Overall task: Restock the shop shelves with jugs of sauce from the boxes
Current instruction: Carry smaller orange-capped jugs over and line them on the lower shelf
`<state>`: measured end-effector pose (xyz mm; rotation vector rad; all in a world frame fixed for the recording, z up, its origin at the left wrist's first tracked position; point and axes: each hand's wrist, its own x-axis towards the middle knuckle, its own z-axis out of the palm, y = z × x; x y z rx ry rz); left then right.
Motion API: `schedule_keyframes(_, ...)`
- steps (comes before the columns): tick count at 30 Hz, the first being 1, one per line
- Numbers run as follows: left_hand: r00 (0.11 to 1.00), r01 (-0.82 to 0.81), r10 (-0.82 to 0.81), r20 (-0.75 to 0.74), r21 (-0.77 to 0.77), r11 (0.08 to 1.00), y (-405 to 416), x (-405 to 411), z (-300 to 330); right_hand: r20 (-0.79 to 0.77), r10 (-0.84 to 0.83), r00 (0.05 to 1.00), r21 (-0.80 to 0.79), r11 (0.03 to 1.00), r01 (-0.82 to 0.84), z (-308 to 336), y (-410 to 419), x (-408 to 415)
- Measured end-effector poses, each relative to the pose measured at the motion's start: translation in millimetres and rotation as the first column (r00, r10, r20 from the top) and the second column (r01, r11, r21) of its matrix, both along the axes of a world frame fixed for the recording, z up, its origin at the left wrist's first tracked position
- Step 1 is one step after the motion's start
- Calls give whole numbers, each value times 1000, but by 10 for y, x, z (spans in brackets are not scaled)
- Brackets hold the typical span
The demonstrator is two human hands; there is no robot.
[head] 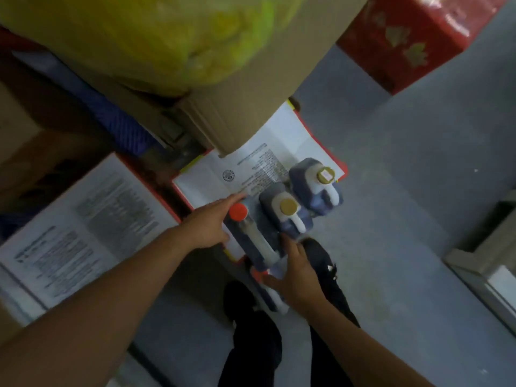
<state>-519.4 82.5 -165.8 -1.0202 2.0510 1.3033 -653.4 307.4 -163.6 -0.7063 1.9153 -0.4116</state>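
Jugs of sauce are all still down at floor level from what I can see. Two dark ones with gold caps and white handles stand upright on a flattened printed carton point(212, 177): the nearer gold-cap jug point(284, 216) and the far gold-cap jug point(315, 185), just beside each other. To their left is the red-cap jug point(251, 236), tall with a pale handle, standing at the carton's edge. A fourth jug point(268, 289), with a bit of orange showing near its top, sits below that, closer to the person's feet.

The left hand point(209, 224) has straight fingers laid flat against the red-cap jug's left side, up by the cap, so it's pressing or steadying, not wrapped round anything. The right hand point(296, 272) reaches down between the red-cap jug and the fourth jug, fingers spread and touching them. It's blurry there, so I can't tell if any finger is hooked under a handle.

As for progress, I'd say it's early or mid-way. No jug is lifted, and no shop shelf with sauce on it is clearly in view, so all four visible jugs are still to be shelved. Another flattened carton point(83, 227) lies to the left, which suggests some unpacking is done. A big cardboard box point(251, 107) with a yellow bag point(181, 37) on top looms above, and there's a red box point(405, 37) at top right.
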Motion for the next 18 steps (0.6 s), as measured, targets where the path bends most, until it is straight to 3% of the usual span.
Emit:
schedule_keyframes(5, 991, 84, -84, -108, -11, 996, -137, -49, -325, -166, -177, 970, -83, 983, 165, -145, -26, 370)
schedule_keyframes(9, 982, 117, -124, -142, -57, 991, -181, -1, -350, -140, -426, 894, -187, 898, 399, -205, -134, 619)
schedule_keyframes(14, 976, 57, -67, -207, -52, 997, -99, 141, -197, -186, -305, 934, -238, 936, 258, -178, -49, 442)
schedule_keyframes(18, 962, -95, 67, -265, -93, 991, -9, 499, 282, -150, -121, 981, -317, 946, 68, 325, -174, 270)
